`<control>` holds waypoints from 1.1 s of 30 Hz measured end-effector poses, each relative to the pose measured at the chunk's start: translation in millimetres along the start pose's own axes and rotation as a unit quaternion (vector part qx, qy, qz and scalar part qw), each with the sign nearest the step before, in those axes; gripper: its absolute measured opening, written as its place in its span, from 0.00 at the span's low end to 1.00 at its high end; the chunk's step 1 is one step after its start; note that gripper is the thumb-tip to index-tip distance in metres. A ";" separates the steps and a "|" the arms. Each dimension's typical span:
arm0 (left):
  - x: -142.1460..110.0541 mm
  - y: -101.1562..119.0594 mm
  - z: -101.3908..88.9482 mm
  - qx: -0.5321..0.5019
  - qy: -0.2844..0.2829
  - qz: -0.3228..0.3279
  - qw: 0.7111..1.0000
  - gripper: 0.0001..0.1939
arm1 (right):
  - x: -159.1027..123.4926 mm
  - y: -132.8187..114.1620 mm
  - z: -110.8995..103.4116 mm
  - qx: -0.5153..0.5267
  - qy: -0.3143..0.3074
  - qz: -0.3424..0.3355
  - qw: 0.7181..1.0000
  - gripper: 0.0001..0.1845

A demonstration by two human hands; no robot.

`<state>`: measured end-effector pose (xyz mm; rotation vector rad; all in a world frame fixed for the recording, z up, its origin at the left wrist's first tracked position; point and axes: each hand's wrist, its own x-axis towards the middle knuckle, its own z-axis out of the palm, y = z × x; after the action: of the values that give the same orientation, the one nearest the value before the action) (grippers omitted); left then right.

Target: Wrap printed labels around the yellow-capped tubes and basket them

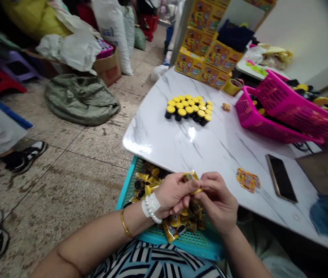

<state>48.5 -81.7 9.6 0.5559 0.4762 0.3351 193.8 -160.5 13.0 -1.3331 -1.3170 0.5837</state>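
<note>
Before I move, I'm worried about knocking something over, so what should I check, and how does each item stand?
1. Small packet in hand: ok, left hand and right hand both pinch it.
2. One hand free: not ok, both are occupied.
3. Turquoise basket beneath the hands: ok.
4. Basket firmly supported: cannot tell, underside hidden.
5. Yellow-lidded jars upright on the table: ok.
6. Phone lying flat, away from both hands: ok.

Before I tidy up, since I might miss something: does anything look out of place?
The grey-green sack lies crumpled on the stained floor, where feet could catch it. The upper pink basket seems askew, overlapping the lower pink basket at the right of the table. Nothing looks clearly spilled.
</note>
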 end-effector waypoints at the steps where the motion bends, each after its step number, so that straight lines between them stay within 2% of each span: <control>1: -1.3 -3.0 -0.6 -0.011 -0.001 -0.003 1.000 0.24 | -1.9 -0.9 -0.2 -0.020 -0.012 -0.007 1.000 0.15; 6: -5.5 -18.8 -9.2 -0.078 -0.006 -0.019 0.997 0.28 | -11.8 -1.0 8.9 -0.067 0.004 -0.058 0.996 0.17; 12: -15.7 -31.6 -19.0 -0.047 0.009 -0.036 0.998 0.35 | -25.1 2.2 26.5 -0.171 0.006 -0.122 0.978 0.14; 17: -16.4 -11.0 -9.4 0.030 -0.017 -0.036 0.999 0.40 | -10.9 -6.3 35.5 -0.266 0.059 -0.219 0.937 0.16; 20: -13.9 6.7 3.0 0.054 -0.006 -0.004 0.999 0.41 | 5.9 -15.4 33.6 -0.286 0.078 -0.241 0.924 0.16; 24: -16.7 7.9 9.8 0.082 -0.009 0.018 0.996 0.39 | 11.4 -19.8 25.3 -0.288 0.018 -0.189 0.939 0.15; 27: -25.6 -5.4 -2.1 0.171 0.007 0.014 0.985 0.36 | 0.7 -12.4 17.9 -0.260 -0.055 -0.170 0.949 0.21; 28: -29.7 -9.3 -8.7 0.225 0.014 0.017 0.974 0.33 | -3.2 -8.6 14.2 -0.251 -0.074 -0.166 0.951 0.23; 29: -34.1 -11.8 -15.8 0.304 0.041 0.036 0.951 0.30 | -6.5 -4.9 9.2 -0.242 -0.090 -0.159 0.953 0.26; 31: -42.8 -12.1 -28.8 0.493 0.100 0.118 0.856 0.21 | -11.1 0.8 -5.7 -0.214 -0.105 -0.130 0.962 0.28; 33: -49.4 -6.5 -37.3 0.613 0.107 0.136 0.771 0.15 | -13.6 2.9 -26.7 -0.180 -0.103 -0.101 0.973 0.25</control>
<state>-11.0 -92.3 -5.2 1.9047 0.8250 0.3327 215.4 -181.6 12.7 -1.4305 -1.7692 0.3588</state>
